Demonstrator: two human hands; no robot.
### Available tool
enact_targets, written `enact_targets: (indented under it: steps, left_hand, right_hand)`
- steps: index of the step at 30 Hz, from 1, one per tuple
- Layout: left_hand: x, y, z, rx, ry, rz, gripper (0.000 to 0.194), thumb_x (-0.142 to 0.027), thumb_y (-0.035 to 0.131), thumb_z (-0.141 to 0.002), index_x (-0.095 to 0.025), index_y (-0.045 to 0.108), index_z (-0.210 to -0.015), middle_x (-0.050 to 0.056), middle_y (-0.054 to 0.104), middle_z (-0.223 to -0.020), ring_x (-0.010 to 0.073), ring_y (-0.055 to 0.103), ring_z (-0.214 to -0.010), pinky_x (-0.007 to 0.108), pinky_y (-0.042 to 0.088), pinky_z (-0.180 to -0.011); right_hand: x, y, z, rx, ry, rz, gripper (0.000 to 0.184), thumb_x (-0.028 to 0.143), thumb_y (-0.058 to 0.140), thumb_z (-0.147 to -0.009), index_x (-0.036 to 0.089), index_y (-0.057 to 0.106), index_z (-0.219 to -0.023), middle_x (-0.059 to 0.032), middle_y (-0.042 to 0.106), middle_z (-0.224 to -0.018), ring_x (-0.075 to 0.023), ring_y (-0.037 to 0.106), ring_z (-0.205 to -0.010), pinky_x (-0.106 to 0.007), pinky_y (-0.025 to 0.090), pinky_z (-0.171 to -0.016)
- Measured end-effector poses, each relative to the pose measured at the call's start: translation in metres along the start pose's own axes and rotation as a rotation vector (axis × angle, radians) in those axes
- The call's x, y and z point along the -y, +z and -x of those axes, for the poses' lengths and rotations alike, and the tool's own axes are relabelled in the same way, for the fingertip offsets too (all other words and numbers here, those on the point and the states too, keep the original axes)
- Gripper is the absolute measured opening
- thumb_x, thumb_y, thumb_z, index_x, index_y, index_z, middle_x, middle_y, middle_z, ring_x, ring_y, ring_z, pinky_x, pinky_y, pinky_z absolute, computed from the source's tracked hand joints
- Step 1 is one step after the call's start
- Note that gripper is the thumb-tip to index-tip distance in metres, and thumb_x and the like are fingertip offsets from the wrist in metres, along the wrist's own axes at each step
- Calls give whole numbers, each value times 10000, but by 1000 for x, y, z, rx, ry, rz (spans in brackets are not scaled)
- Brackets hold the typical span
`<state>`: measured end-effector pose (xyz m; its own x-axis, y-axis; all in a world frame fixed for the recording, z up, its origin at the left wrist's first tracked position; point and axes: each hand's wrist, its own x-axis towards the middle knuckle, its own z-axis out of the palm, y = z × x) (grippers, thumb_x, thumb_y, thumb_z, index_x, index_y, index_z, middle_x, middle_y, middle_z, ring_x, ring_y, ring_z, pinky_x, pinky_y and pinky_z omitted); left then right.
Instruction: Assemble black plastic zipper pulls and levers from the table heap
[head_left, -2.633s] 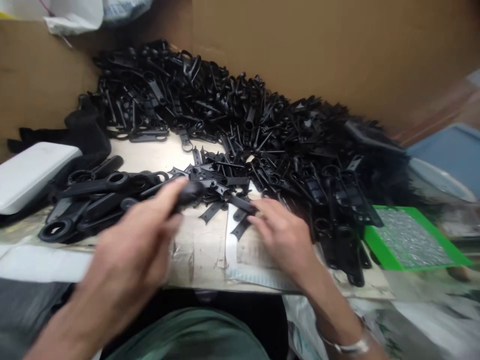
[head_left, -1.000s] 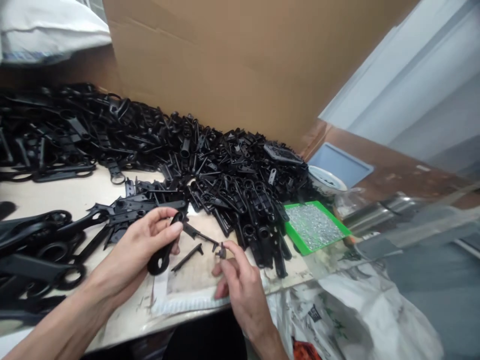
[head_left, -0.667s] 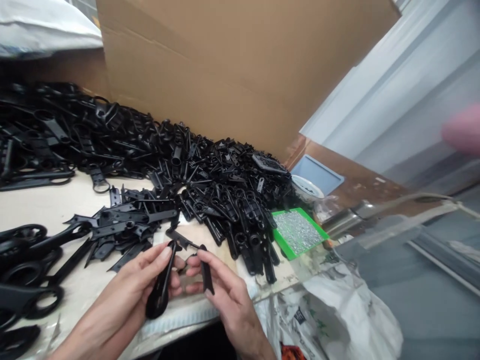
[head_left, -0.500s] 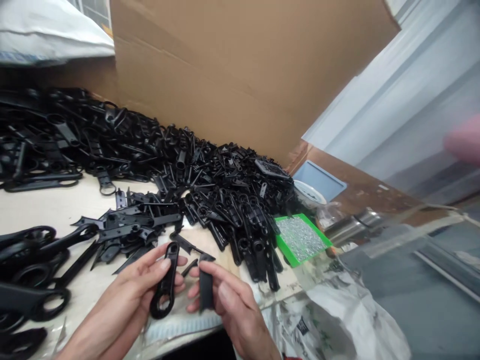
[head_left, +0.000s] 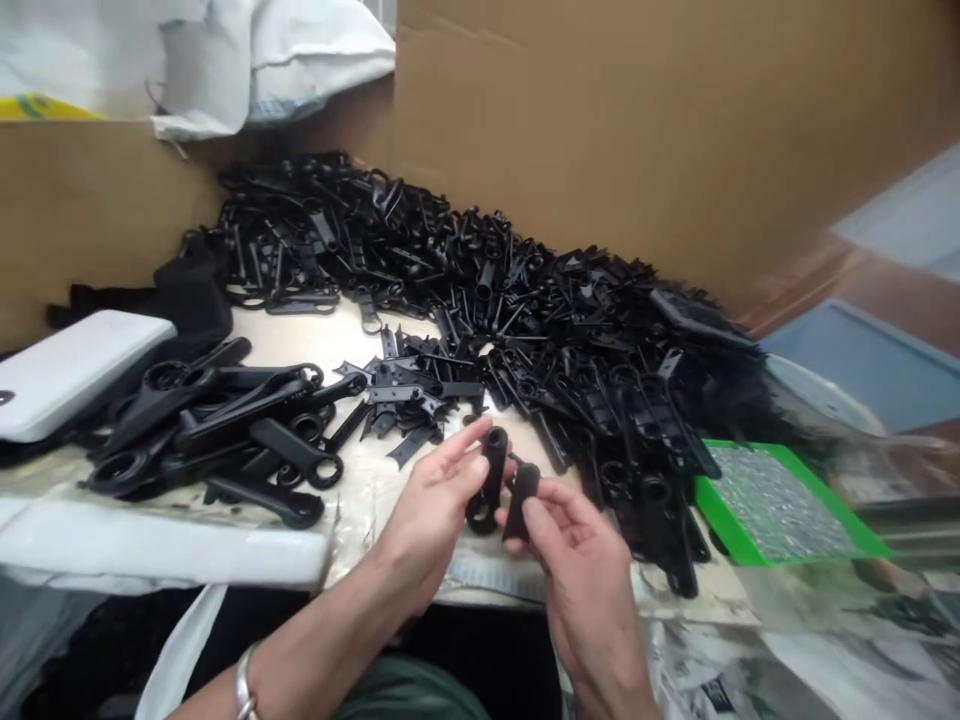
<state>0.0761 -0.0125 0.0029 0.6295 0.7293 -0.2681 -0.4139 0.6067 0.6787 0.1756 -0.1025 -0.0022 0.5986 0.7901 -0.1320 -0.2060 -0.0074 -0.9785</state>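
Observation:
My left hand (head_left: 429, 505) pinches a black plastic handle piece (head_left: 491, 478) with a round eye at each end, held upright. My right hand (head_left: 581, 560) grips a second, shorter black plastic piece (head_left: 520, 497) right beside it, the two parts almost touching above the table's front edge. A small cluster of pointed black blade pieces (head_left: 401, 385) lies just beyond my hands. A large heap of black plastic parts (head_left: 525, 300) covers the back of the table.
A row of black handle halves (head_left: 217, 430) lies at the left, beside a white flat case (head_left: 67, 370). A green tray (head_left: 829, 545) of small shiny bits sits at the right. Brown cardboard walls (head_left: 637, 120) stand behind. A blue tray (head_left: 870, 360) lies far right.
The camera has swung back to the left. My hands have brought the two black pieces closer together, and the left one holds its piece more upright.

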Motion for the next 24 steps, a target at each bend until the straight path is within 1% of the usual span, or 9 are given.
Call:
enact_targets:
  steps: [3,5,9,11,15,18,19,21,24]
  left_hand:
    - [2,-1,1,9,19,4,502,-249,679,-820,-190,547,-1301,84,698,-1066,186,637,-983,282,466,-869]
    - [3,-2,1,21,35,-1,476,-235,672,-828,-189,558,-1288,88,688,-1121,196,611,-1079,287,444,-940]
    - [6,-2,1,57,74,-49,434,-218,628,-865,-197,556,-1292,88,658,-1206,205,582,-1150,305,426,-994]
    - [7,-3,2,62,100,-83,415,-214,613,-875,-205,563,-1287,81,620,-1279,210,547,-1204,314,406,-1029]
    - [6,-4,3,73,136,-145,402,-232,589,-892,-217,563,-1293,65,541,-1383,222,470,-1295,338,357,-1097]
    - [5,-5,3,150,142,-179,494,-179,612,-860,-227,514,-1342,61,501,-1421,226,421,-1340,350,341,-1122]
    - [5,-6,3,176,155,-206,533,-156,619,-846,-229,494,-1359,58,487,-1433,223,408,-1349,347,333,-1130]
    - [5,-8,3,208,199,-291,580,-133,622,-834,-236,464,-1383,47,472,-1445,212,402,-1354,331,325,-1139]
    - [6,-13,3,237,276,-441,573,-131,572,-867,-271,428,-1404,15,448,-1463,192,402,-1353,299,366,-1112]
  right_hand:
    - [0,2,-4,-11,-33,75,199,308,753,-796,199,709,-956,-47,708,-946,-173,661,-846,-239,553,-721]
    - [0,5,-8,-37,-62,103,190,302,757,-794,204,710,-950,-35,705,-936,-164,652,-860,-236,541,-763]
    - [-2,10,-13,-68,-55,143,220,330,757,-793,199,699,-960,-30,691,-890,-154,637,-763,-188,518,-579]
    - [-2,13,-15,-70,-55,179,237,347,748,-800,199,686,-974,-32,682,-895,-155,627,-739,-184,506,-532]
    - [-2,14,-18,-49,-73,224,237,376,714,-827,207,650,-980,-36,661,-950,-172,622,-803,-215,535,-594]
    - [2,13,-19,8,-71,220,235,394,694,-844,208,638,-976,-31,652,-945,-173,613,-863,-228,537,-689]
    - [3,13,-19,31,-56,193,237,395,698,-842,206,636,-971,-22,648,-911,-160,609,-837,-220,529,-692]
    - [6,14,-19,86,13,98,251,394,715,-831,201,628,-965,3,626,-811,-122,586,-711,-189,503,-621]
    - [7,14,-20,155,96,4,271,390,720,-832,189,615,-982,17,609,-739,-92,548,-607,-170,472,-559]
